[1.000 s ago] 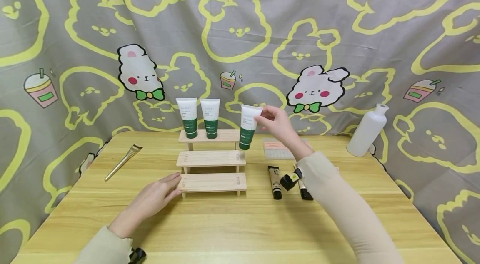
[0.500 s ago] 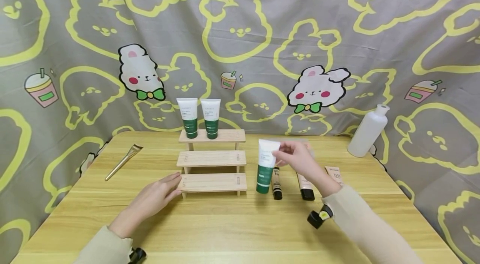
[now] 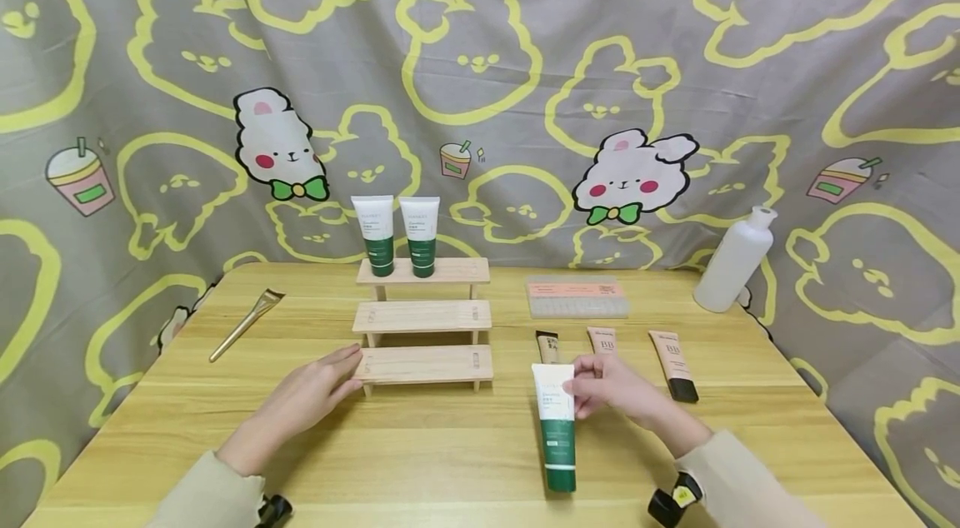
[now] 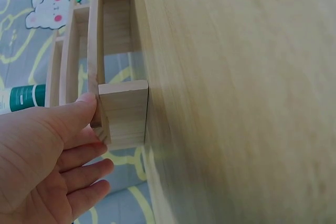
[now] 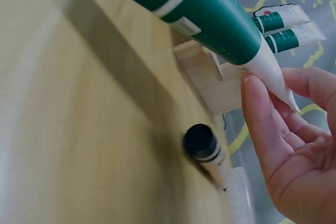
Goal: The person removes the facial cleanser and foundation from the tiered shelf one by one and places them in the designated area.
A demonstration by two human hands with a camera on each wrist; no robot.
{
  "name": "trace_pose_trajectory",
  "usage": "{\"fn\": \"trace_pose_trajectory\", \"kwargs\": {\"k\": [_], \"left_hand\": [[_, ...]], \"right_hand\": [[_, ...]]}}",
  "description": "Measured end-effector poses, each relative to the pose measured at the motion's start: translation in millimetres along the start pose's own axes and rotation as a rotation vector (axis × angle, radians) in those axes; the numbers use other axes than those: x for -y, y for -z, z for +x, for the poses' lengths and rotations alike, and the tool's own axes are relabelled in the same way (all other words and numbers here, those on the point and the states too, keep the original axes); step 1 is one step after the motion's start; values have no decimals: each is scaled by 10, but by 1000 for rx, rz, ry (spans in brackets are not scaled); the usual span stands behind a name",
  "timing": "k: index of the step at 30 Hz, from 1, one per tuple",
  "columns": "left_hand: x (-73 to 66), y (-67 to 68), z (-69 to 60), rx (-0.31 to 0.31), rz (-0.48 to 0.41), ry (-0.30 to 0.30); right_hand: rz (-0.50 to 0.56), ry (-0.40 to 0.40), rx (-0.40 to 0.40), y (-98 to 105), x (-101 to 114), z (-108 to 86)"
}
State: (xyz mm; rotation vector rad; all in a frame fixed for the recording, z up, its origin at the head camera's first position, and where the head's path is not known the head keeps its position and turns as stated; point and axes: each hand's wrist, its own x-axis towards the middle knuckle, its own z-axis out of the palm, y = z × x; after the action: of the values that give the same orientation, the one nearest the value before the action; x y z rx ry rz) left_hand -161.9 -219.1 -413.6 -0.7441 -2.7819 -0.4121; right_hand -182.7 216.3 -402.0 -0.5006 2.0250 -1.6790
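My right hand pinches a white-and-green squeeze tube by its flat white end, green cap pointing down. In the right wrist view the tube hangs above the table, apart from it. With thumb and fingers at its left end, my left hand holds the lowest step of a three-tier wooden display stand. The left wrist view has the thumb against the plank, the other fingers loosely spread. Two matching tubes stand upright on the top step.
Right of the stand lie a beige tube, partly hidden, and two pink tubes. Behind them is a flat pink-labelled clear case. A white bottle stands at the back right. A gold brush lies at left.
My right hand has carried the tube from beside the top step down and toward me, to the right of the stand. My left hand has stayed on the stand.
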Motion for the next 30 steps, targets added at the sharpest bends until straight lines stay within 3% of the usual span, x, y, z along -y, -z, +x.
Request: {"fn": "trace_pose_trajectory", "kwargs": {"k": [7, 14, 30], "left_hand": [[4, -2, -1, 6, 0, 7], [2, -1, -5, 10, 1, 2], [20, -15, -4, -8, 2, -4]], "right_hand": [[33, -29, 87, -42, -144, -97], [49, -69, 119, -62, -254, -117], [-65, -110, 177, -21, -292, -139]]}}
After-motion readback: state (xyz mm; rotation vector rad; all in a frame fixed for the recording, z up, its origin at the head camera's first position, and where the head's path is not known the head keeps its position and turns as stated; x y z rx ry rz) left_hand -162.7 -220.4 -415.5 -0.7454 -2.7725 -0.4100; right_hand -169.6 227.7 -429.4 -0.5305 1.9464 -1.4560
